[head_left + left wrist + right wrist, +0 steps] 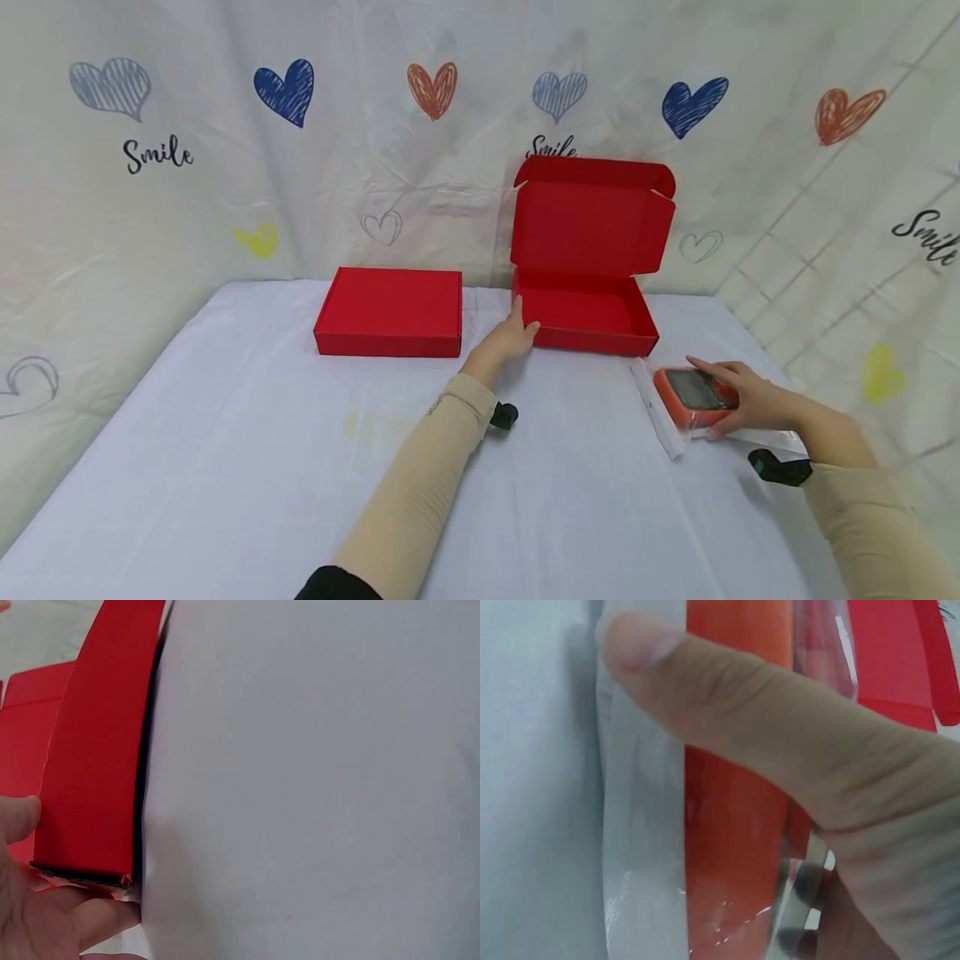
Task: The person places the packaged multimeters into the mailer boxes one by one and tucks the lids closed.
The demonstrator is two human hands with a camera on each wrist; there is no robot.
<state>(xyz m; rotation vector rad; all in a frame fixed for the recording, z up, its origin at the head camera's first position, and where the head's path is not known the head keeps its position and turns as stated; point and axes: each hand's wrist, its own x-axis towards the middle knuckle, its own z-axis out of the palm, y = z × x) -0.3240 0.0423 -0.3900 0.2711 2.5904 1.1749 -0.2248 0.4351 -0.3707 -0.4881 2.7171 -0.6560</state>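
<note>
An open red cardboard box (592, 342) stands at the back of the table, its lid raised. My left hand (508, 340) grips its front left corner; in the left wrist view the thumb (21, 817) lies at the rim and the other fingers curl around the outside. To the right, my right hand (753, 402) holds an orange device (693, 392) with a dark screen, in clear plastic wrapping. Its thumb (705, 682) crosses the near side in the right wrist view; the far fingers are hidden there. White packaging (660, 417) lies around the device.
A closed red box (393, 310) sits left of the open one. White cloth covers the table (247, 467), and a printed fabric backdrop (480, 100) hangs behind and along the right side. Dark wrist devices sit at both cuffs.
</note>
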